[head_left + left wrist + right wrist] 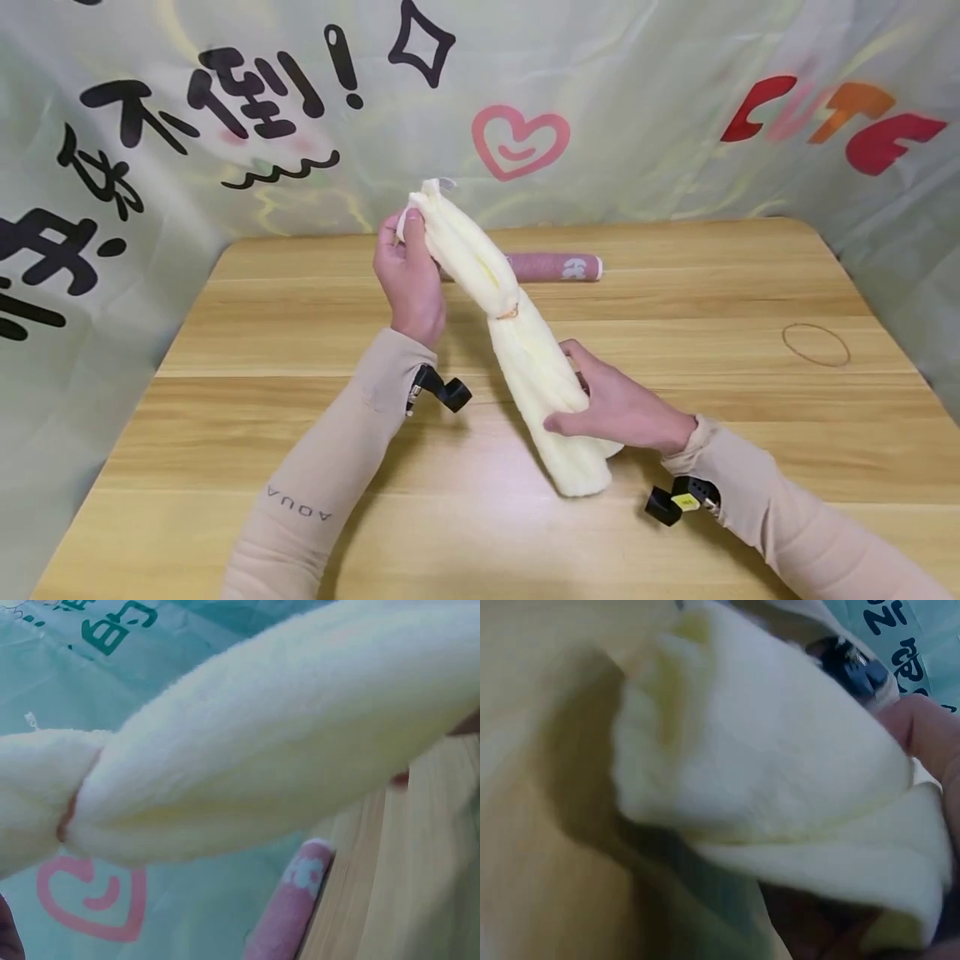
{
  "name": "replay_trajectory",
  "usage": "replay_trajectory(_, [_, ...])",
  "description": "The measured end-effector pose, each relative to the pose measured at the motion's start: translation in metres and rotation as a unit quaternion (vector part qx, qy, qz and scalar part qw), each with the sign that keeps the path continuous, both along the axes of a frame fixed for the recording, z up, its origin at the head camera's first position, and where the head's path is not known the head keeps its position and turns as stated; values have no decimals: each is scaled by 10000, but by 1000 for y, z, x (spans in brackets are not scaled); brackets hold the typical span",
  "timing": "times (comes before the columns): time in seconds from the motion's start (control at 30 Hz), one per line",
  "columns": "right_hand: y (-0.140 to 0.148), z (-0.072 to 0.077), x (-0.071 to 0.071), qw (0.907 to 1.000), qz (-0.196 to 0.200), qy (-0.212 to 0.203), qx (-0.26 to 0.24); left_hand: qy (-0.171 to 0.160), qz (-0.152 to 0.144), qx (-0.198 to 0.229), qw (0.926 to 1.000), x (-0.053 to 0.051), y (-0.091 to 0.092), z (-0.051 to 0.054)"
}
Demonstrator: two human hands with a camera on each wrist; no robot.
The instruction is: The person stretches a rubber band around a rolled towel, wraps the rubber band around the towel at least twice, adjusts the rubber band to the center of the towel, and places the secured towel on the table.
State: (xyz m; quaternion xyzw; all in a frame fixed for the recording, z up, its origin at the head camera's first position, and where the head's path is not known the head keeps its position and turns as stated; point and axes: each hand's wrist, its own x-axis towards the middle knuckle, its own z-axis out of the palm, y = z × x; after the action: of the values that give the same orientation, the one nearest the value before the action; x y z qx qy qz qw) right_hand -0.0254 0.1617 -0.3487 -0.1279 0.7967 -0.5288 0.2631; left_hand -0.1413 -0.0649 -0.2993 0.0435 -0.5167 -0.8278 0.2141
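Your left hand (411,283) pinches the upper end of the towel (540,375); your right hand (622,408) grips its lower part. The towel slants over the surface (262,358). This two-ended hold appears to steady it, leaving the band (510,313) round its middle exposed. Behind the towel lies a pink roll (555,267); right of it, a loose loop (825,365), seemingly out of your way.
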Motion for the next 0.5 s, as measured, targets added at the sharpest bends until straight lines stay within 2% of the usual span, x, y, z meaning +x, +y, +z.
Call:
replay_trajectory(0.13, [12, 3, -3, 9993, -213, 271, 161, -4, 106, -58, 9999, -1, -12, 0])
replay_trajectory(0.3, [27, 7, -6, 9963, -621, 589, 102, -62, 147, -120, 9998, 1, -29, -3])
replay_trajectory(0.4, [36, 11, -8, 9895, -1018, 977, 325, -141, 124, -207, 9996, 4, -39, -5])
replay_trajectory(0.5, [46, 16, -11, 9774, -1469, 1389, 610, -267, 134, -344, 9990, 7, -48, -8])
